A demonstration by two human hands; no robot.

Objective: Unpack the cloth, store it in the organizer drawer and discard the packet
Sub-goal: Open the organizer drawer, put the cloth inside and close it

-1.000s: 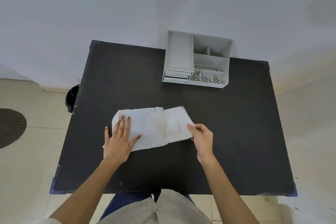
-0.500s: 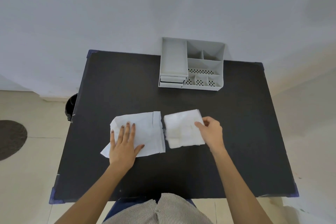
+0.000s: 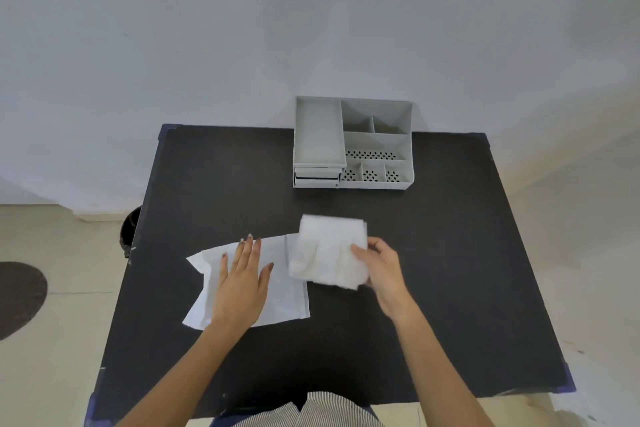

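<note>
- The folded white cloth is out of its packet, held at its right edge just above the middle of the black table; its left edge overlaps the packet's open right end.
- The right hand has its grip closed on the cloth, thumb on top and fingers curled under the edge. The forearm runs in from the lower right, wrist slightly bent toward the cloth.
- The white packet lies flat on the table just left of the cloth, wrinkled, with its far left corner flared out.
- The left hand lies palm down on the packet, fingers straight and close together pointing away from the person, thumb spread to the right. Its grip is open and flat, holding nothing, only pressing. The forearm comes in from the lower left.
- The grey organizer stands at the far edge of the table against the wall, well apart from the cloth. Its drawers sit at the front left under a long tray; open compartments with perforated bottoms fill the right side.
- A dark bin shows on the floor beside the table's left edge.
- A striped garment is at the near edge.
</note>
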